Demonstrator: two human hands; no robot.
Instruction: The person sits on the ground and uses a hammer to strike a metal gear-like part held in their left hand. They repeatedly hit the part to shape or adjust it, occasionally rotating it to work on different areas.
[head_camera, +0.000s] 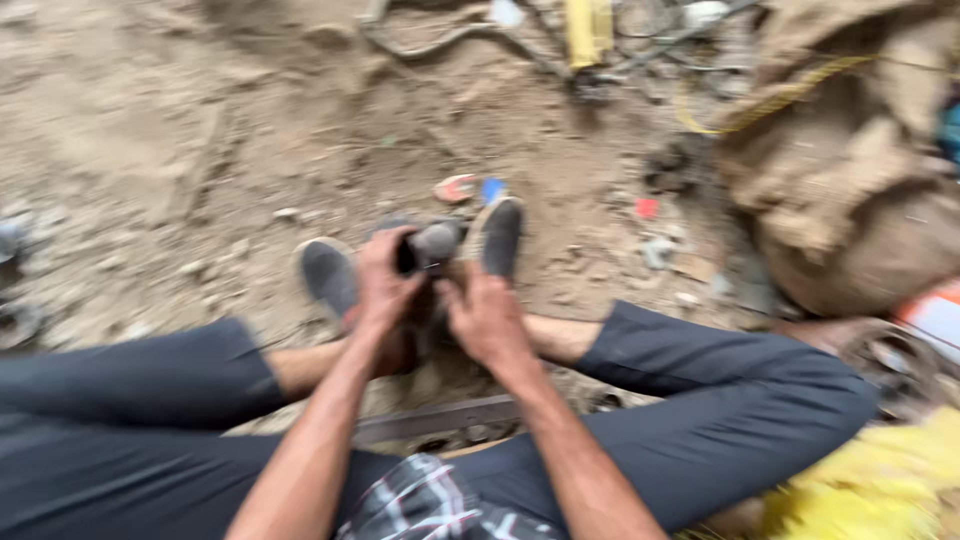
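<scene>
I sit on dirt ground with my legs in dark trousers spread to either side. Between my two dark shoes (328, 272) my hands meet on a small dark grey metal part (434, 243). My left hand (383, 283) curls around its left side. From the right, my right hand (486, 318) presses against the part's lower portion. The picture is blurred by motion, so the part's shape and the exact grip are hard to tell.
A flat metal bar (440, 418) lies under my wrists. A large tan sack (850, 170) bulges at the right. Cables and a yellow tool (588, 32) lie at the top. Small red and blue scraps (470, 188) dot the dirt. Yellow material (880, 485) fills the lower right corner.
</scene>
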